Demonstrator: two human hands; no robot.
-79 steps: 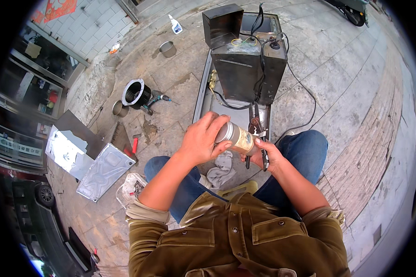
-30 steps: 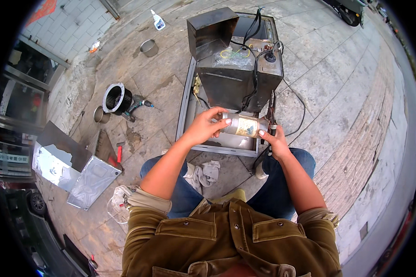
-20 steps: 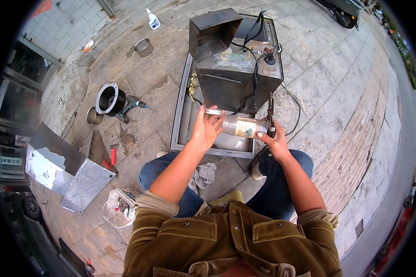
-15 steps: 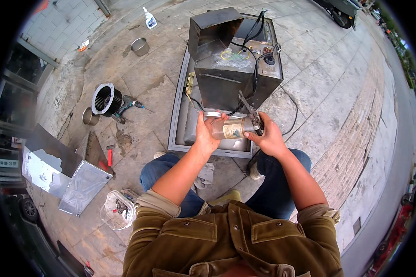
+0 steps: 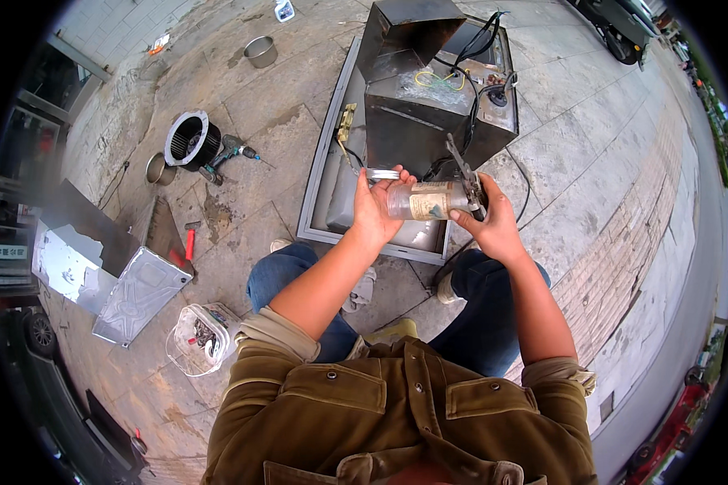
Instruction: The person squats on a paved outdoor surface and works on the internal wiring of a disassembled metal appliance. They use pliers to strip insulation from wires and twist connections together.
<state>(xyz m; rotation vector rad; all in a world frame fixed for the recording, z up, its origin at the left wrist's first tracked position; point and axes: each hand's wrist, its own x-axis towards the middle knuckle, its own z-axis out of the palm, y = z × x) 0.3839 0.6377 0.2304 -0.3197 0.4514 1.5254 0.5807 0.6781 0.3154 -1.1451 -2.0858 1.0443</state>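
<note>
A clear jar [image 5: 429, 200] with a cream label lies on its side between my hands. My right hand [image 5: 493, 220] grips its right end, along with a dark metal tool [image 5: 464, 171] that looks like pliers. At the jar's left end is my left hand [image 5: 375, 212], palm turned up and fingers curled, with a silvery round lid [image 5: 383, 175] held in it. Whether anything else lies in that palm is hidden. Just beyond my hands stands a dark metal box [image 5: 429, 129] with loose black cables [image 5: 479, 42], set on a grey-framed panel [image 5: 323, 198].
To the left on the paving are a black fan drum [image 5: 192, 140], a cordless drill [image 5: 218, 162], a round metal pan [image 5: 260, 52], a red-handled hammer [image 5: 190, 242] and bent sheet metal [image 5: 141, 295]. A white bucket [image 5: 206, 338] of small parts stands near my left knee.
The whole scene has shifted up and slightly right in the picture as my head moved. My hands keep the same hold on the jar, the lid and the tool.
</note>
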